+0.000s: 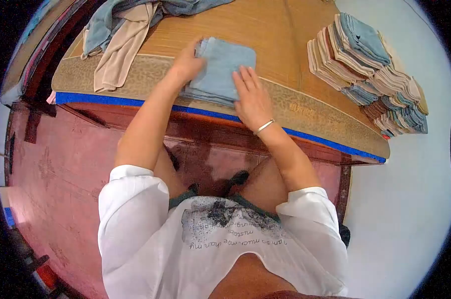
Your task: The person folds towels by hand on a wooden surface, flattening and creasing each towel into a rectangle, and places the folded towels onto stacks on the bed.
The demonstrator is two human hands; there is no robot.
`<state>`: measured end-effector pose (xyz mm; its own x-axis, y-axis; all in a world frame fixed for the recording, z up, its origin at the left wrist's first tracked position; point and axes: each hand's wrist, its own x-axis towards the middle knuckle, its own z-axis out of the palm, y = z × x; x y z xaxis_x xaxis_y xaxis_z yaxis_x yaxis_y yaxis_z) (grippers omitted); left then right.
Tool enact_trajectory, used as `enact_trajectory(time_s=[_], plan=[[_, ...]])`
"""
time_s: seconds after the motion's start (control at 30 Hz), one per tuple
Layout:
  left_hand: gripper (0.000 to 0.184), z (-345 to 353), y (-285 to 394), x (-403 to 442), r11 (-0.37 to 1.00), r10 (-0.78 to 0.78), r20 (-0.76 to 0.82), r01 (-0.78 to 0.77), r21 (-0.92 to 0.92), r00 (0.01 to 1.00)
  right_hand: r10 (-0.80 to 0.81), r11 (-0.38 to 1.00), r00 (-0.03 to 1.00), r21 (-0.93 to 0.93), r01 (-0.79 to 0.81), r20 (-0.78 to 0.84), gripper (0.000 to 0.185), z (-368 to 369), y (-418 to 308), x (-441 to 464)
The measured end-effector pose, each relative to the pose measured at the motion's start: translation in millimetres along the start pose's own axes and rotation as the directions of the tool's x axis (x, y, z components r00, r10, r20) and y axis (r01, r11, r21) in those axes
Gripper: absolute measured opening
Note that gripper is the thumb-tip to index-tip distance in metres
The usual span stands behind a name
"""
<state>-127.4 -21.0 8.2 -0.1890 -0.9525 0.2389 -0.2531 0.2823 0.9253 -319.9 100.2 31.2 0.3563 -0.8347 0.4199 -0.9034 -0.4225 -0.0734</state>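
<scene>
A neat pile of folded light-blue towels (223, 67) lies near the bed's front edge, between my two hands. My left hand (188, 64) holds the pile's left side, its thumb by the top face and its other fingers partly hidden at the far left corner. My right hand (254, 95), with a bangle on the wrist, rests its outstretched fingers flat on the right part of the top towel. Lower layers show at the pile's front edge.
Unfolded blue (103, 27) and beige towels (118, 57) hang in a loose heap at the back left of the mat (280, 50). Tall stacks of folded towels (335, 55) stand at the right, against a pale wall (404, 189). A blue-trimmed edge (315, 139) runs along the front.
</scene>
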Motion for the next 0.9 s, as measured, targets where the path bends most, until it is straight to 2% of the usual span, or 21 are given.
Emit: enact_trajectory(time_s=[0.03,0.1,0.17,0.23,0.3,0.37,0.43,0.5,0.6,0.67,0.7,0.73,0.77,0.8,0.83,0.87,0.9], plan=[[0.064,-2.0,0.3,-0.9,1.000,0.002,0.001,-0.002,-0.001,1.000,-0.044,0.999,0.999,-0.009,0.045,0.020,0.066,0.3,1.1,0.6],[0.060,-6.8,4.4,-5.1,0.962,0.007,-0.027,0.000,0.272,1.000,-0.085,0.996,0.995,-0.017,0.086,0.042,0.066,-0.5,2.1,0.6],[0.058,-8.3,5.1,-6.1,0.956,0.004,-0.037,0.007,0.293,0.999,0.003,0.999,0.999,0.037,-0.001,-0.045,0.065,-3.2,1.2,0.7],[0.055,-9.1,11.5,-10.0,0.949,-0.004,-0.050,0.019,0.315,0.999,0.044,0.999,0.998,0.030,-0.043,-0.041,0.065,-7.9,5.6,1.0],[0.053,-8.9,20.8,-15.2,0.887,-0.055,-0.098,0.094,0.452,0.994,0.080,0.997,0.996,0.023,-0.079,-0.038,0.066,-13.0,8.6,1.2],[0.054,-7.2,31.2,-20.4,0.875,-0.056,-0.115,0.104,0.472,0.992,0.197,0.980,0.974,0.000,-0.199,0.115,0.061,-16.2,8.8,1.2],[0.055,-5.5,23.8,-19.9,0.864,-0.058,-0.128,0.114,0.491,0.990,0.217,0.976,0.967,-0.017,-0.217,0.137,0.058,-13.9,8.3,0.8],[0.056,-3.3,9.1,-15.4,0.807,0.209,-0.185,-0.063,0.587,0.960,0.239,0.971,0.958,-0.036,-0.237,0.159,0.056,-14.0,8.1,1.1],[0.066,-6.1,15.9,-20.4,0.800,0.109,-0.201,0.034,0.599,0.974,0.316,0.948,0.918,-0.033,-0.317,0.242,0.052,-11.7,14.8,3.4],[0.071,-10.0,23.5,-20.9,0.786,0.052,-0.220,0.096,0.610,0.974,0.171,0.963,0.980,0.191,-0.189,0.106,0.055,0.8,37.1,-1.8],[0.074,-11.9,27.0,-20.8,0.812,-0.040,-0.187,0.141,0.567,0.982,0.167,0.964,0.980,0.192,-0.185,0.106,0.055,-2.2,40.7,-2.1],[0.078,-13.1,28.6,-20.5,0.831,-0.129,-0.148,0.188,0.523,0.981,0.147,0.930,0.980,0.317,-0.184,0.136,0.056,-5.8,43.8,-2.3],[0.078,-13.7,26.9,-19.8,0.832,-0.127,-0.148,0.187,0.523,0.981,0.125,0.881,0.979,0.436,-0.185,0.163,0.058,-8.9,45.5,-2.1],[0.075,-14.1,22.9,-18.0,0.843,-0.129,-0.138,0.182,0.506,0.982,0.144,0.800,0.963,0.545,-0.249,0.228,0.067,-11.2,47.4,-0.2],[0.071,-13.5,18.5,-14.4,0.856,-0.124,-0.124,0.169,0.489,0.985,0.152,0.804,0.964,0.540,-0.250,0.220,0.067,-11.6,46.9,1.0],[0.071,-12.9,4.4,-9.7,0.863,-0.104,-0.110,0.145,0.484,0.988,0.335,0.519,0.866,0.695,-0.498,0.371,0.070,-11.8,45.5,3.1],[0.064,-12.8,-18.1,-4.0,0.929,-0.127,-0.025,0.128,0.347,0.992,0.440,0.147,0.718,0.745,-0.651,0.540,0.073,-12.3,46.2,4.2]])
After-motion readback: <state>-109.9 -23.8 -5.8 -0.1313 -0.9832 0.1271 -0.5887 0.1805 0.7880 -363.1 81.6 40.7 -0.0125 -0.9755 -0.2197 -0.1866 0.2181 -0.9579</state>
